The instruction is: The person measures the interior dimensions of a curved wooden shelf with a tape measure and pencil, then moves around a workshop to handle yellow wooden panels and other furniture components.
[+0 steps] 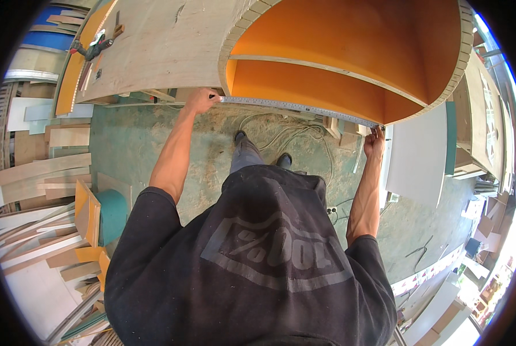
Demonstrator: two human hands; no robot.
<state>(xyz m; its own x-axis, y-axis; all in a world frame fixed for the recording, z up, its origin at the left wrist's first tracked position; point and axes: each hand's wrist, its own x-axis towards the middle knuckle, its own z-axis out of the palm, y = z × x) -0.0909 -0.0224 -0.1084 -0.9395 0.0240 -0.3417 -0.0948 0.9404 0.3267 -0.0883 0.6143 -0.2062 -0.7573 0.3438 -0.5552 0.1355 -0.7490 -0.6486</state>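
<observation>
A tape measure blade (304, 108) stretches along the front edge of a wooden cabinet (333, 72) with an orange inside, a curved rim and a shelf across it. My left hand (202, 101) is closed on the blade's left end, at the cabinet's lower left corner. At the other end, near the lower right corner, my right hand (374, 143) pinches the blade with bent fingers. Both arms reach forward, spread wide. Neither hand shows clearly which end of the tape measure it has, as fingers cover most of that.
A dark power tool (96, 47) lies on the plywood top (148, 40) to the left of the orange opening. Stacked boards and offcuts (44, 184) line the left side. Cables (292, 135) run over the dusty floor (131, 138). White panels (419, 155) stand at the right.
</observation>
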